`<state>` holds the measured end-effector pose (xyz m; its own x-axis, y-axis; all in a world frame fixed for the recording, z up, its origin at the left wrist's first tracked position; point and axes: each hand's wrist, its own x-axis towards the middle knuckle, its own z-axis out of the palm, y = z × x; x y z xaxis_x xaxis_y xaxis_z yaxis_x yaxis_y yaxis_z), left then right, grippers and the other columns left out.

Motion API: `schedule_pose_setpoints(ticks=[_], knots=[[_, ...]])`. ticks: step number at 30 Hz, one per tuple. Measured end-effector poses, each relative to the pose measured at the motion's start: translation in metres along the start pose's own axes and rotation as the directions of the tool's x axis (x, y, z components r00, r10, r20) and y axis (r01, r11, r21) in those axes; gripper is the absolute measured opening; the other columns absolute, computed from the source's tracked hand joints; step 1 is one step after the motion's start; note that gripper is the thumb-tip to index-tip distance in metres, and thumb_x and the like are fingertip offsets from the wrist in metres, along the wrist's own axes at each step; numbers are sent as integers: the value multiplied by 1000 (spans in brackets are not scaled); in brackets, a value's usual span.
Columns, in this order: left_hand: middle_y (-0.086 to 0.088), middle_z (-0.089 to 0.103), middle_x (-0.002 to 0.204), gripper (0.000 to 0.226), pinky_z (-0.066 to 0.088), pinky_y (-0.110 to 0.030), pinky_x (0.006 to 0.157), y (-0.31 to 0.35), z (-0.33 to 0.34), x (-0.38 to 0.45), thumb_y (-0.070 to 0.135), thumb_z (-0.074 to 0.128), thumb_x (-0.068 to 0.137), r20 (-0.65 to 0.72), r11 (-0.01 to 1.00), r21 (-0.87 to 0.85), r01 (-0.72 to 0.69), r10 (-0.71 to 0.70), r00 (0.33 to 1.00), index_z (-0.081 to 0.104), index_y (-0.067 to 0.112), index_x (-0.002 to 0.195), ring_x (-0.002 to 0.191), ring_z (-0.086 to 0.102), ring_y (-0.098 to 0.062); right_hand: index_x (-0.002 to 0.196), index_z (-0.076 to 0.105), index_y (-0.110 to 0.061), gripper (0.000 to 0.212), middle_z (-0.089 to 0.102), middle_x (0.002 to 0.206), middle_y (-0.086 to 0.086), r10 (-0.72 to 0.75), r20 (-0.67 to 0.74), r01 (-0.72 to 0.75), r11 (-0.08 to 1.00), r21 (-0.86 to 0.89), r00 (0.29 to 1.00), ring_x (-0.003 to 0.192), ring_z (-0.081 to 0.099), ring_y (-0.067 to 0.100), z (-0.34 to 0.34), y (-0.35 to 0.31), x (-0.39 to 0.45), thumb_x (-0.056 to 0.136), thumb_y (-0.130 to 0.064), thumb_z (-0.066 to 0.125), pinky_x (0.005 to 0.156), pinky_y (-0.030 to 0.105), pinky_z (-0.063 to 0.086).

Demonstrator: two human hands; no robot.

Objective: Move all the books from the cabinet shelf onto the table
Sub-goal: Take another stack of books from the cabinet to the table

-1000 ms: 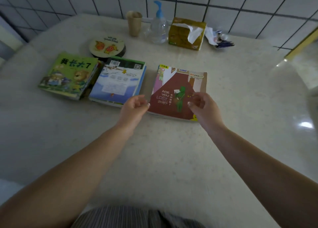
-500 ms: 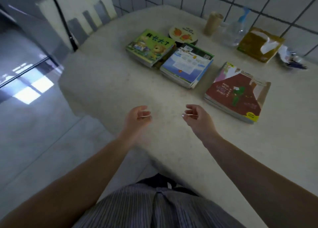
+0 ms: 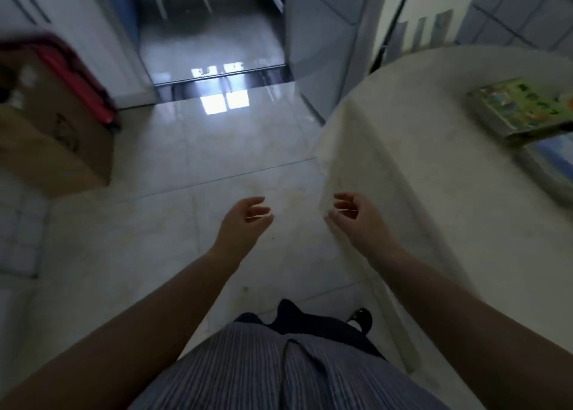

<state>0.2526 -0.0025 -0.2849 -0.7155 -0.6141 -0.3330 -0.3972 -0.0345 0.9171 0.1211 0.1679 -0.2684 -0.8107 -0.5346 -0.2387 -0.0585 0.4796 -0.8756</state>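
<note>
My left hand (image 3: 243, 220) hangs over the floor tiles with fingers loosely curled and nothing in it. My right hand (image 3: 356, 219) is level with it, over the near edge of the round table (image 3: 403, 161), also relaxed and holding nothing. On the table at the far right lies a green picture book stack (image 3: 521, 110), and just below it the corner of a blue-covered book stack (image 3: 552, 158), cut off by the frame edge. The cabinet shelf is not in view.
A cardboard box (image 3: 52, 143) stands on the floor at left with a red object (image 3: 77, 78) behind it. Shiny floor tiles (image 3: 186, 161) run toward a dark doorway (image 3: 210, 31). A white chair back (image 3: 424, 16) stands behind the table.
The view has swung left, away from the table toward the floor and doorway. Both hands let go of the red book and came off the table; that book has left the frame.
</note>
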Motion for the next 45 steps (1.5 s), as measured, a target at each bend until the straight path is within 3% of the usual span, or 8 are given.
schedule_pose_setpoints(ticks=[5,7,12,20,28,32,37,45], knots=[[-2,61,112,40,46,-28,82,-54,-113,-46,16,63,88,-240,991,-114,75,-100,966,51,17,126,102,59,-17,124,53,-15,37,58,110,0,-83,257,103,993,-65,963,98,58,12,114,-47,-10,88,-20,63,80,22,47],[-3,61,113,40,47,-31,86,-68,-133,-59,15,63,88,-284,982,-160,101,-144,948,51,17,126,103,59,-18,124,53,-15,38,57,110,-1,-111,300,140,987,-78,947,97,57,11,139,-58,-13,88,-20,63,81,21,46],[-5,63,113,35,47,-32,85,-114,-200,-109,14,65,86,-467,922,-365,126,-299,832,54,20,120,101,60,-18,125,53,-17,39,57,109,-3,-170,525,283,948,-144,834,97,57,11,236,-93,-30,88,-23,62,81,23,47],[0,64,112,36,49,-35,90,-153,-282,-158,18,65,86,-643,861,-504,68,-426,636,54,22,120,103,60,-16,123,54,-19,38,59,108,-3,-176,758,423,895,-142,628,97,58,11,357,-146,-44,87,-24,64,89,28,49],[5,64,103,39,46,-29,83,-185,-383,-183,15,65,87,-761,787,-612,-79,-558,331,53,18,124,93,60,-9,115,58,-26,31,60,109,-5,-164,919,516,855,-48,357,91,59,5,515,-212,-56,85,-22,67,80,25,49],[4,65,104,39,48,-29,86,-190,-433,-201,15,65,87,-767,752,-641,-153,-619,170,52,17,124,96,60,-11,114,59,-24,31,60,107,-5,-156,970,594,804,15,188,91,59,8,594,-252,-76,85,-21,66,73,22,45],[9,66,102,39,50,-29,86,-199,-482,-226,21,67,86,-758,739,-627,-247,-652,-30,53,22,123,93,61,-9,113,60,-20,30,59,103,-5,-157,988,656,745,120,-2,94,58,11,673,-294,-111,84,-16,66,78,22,41],[5,64,106,48,49,-30,84,-220,-524,-268,20,68,85,-677,704,-605,-372,-701,-224,49,17,129,101,61,-14,119,58,-14,35,58,107,-3,-105,960,702,663,262,-259,92,55,8,756,-329,-176,85,-14,66,83,22,41]])
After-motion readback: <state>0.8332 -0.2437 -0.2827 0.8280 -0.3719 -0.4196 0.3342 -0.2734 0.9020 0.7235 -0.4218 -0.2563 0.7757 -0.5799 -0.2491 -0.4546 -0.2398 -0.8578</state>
